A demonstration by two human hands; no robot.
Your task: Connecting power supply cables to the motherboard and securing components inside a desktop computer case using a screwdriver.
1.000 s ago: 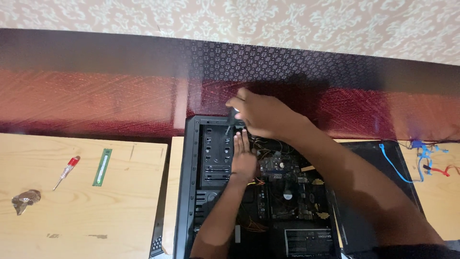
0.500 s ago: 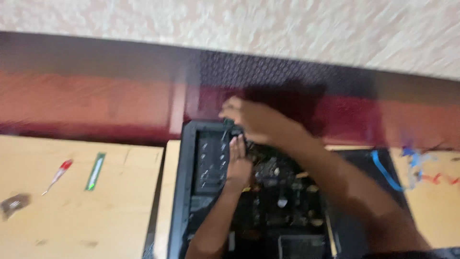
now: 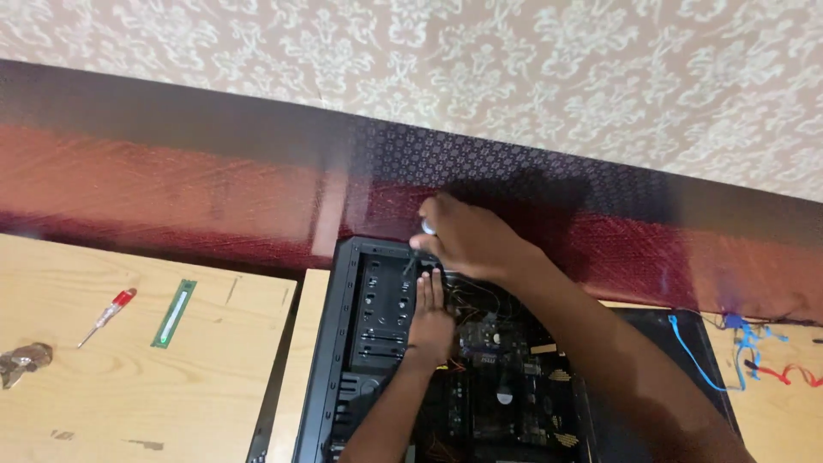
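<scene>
An open black computer case (image 3: 330, 360) lies on its side on the wooden table, its motherboard (image 3: 506, 386) and wiring exposed. My right hand (image 3: 467, 240) is at the case's far top edge, closed around a screwdriver (image 3: 420, 244) whose shaft points down into the case. My left hand (image 3: 431, 317) lies flat inside the case just below it, fingers stretched toward the screwdriver tip beside the black drive bay (image 3: 377, 304).
On the left of the table (image 3: 129, 377) lie a red-handled screwdriver (image 3: 107, 315), a green memory stick (image 3: 174, 312) and a small heap of metal parts (image 3: 21, 360). Blue and red cables (image 3: 746, 351) lie at the right. A dark red patterned wall panel (image 3: 171, 180) runs behind.
The view has tilted so the case and hands sit lower in frame. Both hands stay at the same spot on the case's top edge.
</scene>
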